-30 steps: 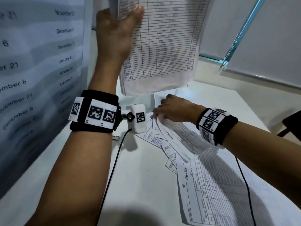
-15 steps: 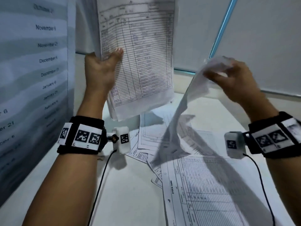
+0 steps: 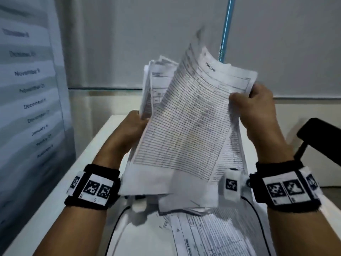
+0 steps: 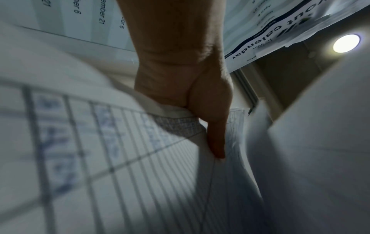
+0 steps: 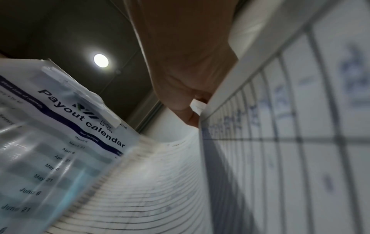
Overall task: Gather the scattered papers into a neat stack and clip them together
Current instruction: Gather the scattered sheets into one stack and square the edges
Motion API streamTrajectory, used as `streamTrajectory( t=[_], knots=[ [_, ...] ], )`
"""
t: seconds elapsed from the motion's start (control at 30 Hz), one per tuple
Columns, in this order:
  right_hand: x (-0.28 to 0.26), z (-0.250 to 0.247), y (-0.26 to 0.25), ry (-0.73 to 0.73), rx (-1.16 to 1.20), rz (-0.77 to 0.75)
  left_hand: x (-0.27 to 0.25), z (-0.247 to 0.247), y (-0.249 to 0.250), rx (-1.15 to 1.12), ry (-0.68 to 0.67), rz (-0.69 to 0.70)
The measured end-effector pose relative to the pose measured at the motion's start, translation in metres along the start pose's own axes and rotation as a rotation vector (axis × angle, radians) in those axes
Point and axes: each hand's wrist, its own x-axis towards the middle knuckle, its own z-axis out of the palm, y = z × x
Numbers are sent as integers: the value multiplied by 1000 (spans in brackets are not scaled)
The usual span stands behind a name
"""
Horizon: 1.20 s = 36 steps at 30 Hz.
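Observation:
A bundle of ruled, printed papers (image 3: 186, 126) is held upright above the white table (image 3: 88, 174). My left hand (image 3: 132, 126) grips the bundle's left edge, with the thumb (image 4: 216, 142) pressed on the sheets. My right hand (image 3: 258, 108) pinches the right edge of the front sheet, a lined stock card form (image 5: 280, 142). The sheets are fanned and uneven at the top. More forms (image 3: 212, 235) lie loose on the table below. No clip is visible.
A payout calendar poster (image 3: 31, 89) covers the panel at the left, close to my left arm. Grey partition walls stand behind, with a blue strip (image 3: 226, 28). A dark object (image 3: 319, 141) sits at the right edge. Black cables (image 3: 114, 230) run from the wrist cameras.
My right hand has lifted a sheet off the table and brought it against the bundle in my left hand. The left hand has lowered the bundle towards the middle.

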Motion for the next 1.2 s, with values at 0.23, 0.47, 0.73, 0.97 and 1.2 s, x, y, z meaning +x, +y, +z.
streamTrajectory(
  t=[0.23, 0.47, 0.73, 0.97, 1.2],
  knots=[
    [18, -15, 12, 204, -203, -29, 0, 23, 2, -282, 47, -133],
    [15, -8, 18, 224, -325, -64, 1, 37, -12, -315, 107, -24],
    [11, -1, 16, 133, -87, -130, -3, 38, -3, -183, 324, 134],
    [4, 4, 19, -92, 298, 43, -4, 24, 2, -290, 284, 89],
    [-8, 22, 17, -13, 151, -5, -6, 16, 10, -354, 138, 208]
  ],
)
